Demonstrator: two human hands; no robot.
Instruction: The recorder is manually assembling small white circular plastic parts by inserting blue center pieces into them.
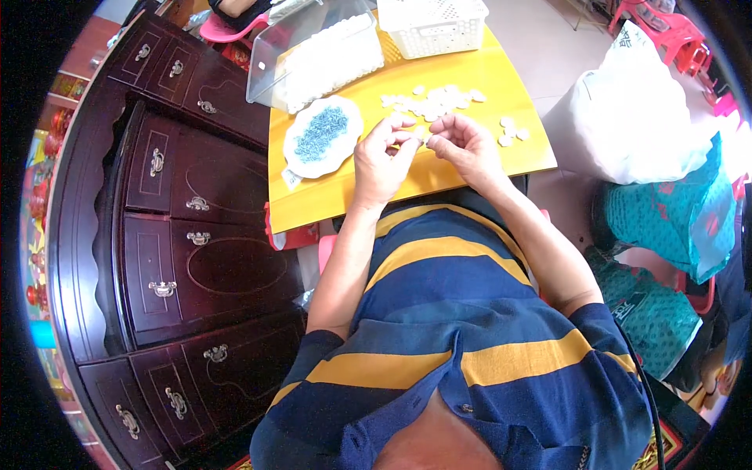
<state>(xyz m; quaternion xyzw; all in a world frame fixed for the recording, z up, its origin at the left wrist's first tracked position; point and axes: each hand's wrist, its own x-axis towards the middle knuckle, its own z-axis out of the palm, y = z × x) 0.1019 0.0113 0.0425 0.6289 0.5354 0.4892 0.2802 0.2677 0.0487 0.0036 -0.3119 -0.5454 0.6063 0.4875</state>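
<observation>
Over the near part of the yellow table (333, 196), my left hand (384, 157) and my right hand (468, 153) meet almost fingertip to fingertip. Both are closed in a pinch around a small, pale round piece (421, 135), too bright to make out in detail. Just beyond my fingers lies a loose spread of small white round pieces (439, 100). A smaller group of the same pieces (507, 131) sits to the right of my right hand. Left of my left hand stands a white scalloped dish (351, 117) heaped with small blue-grey slivers (321, 133).
At the table's far left, a clear plastic bin (270, 74) holds many white pieces. A white perforated basket (439, 35) stands at the far edge. Dark wooden drawers (196, 235) rise on the left. A big white bag (627, 117) and teal bags (666, 211) crowd the right.
</observation>
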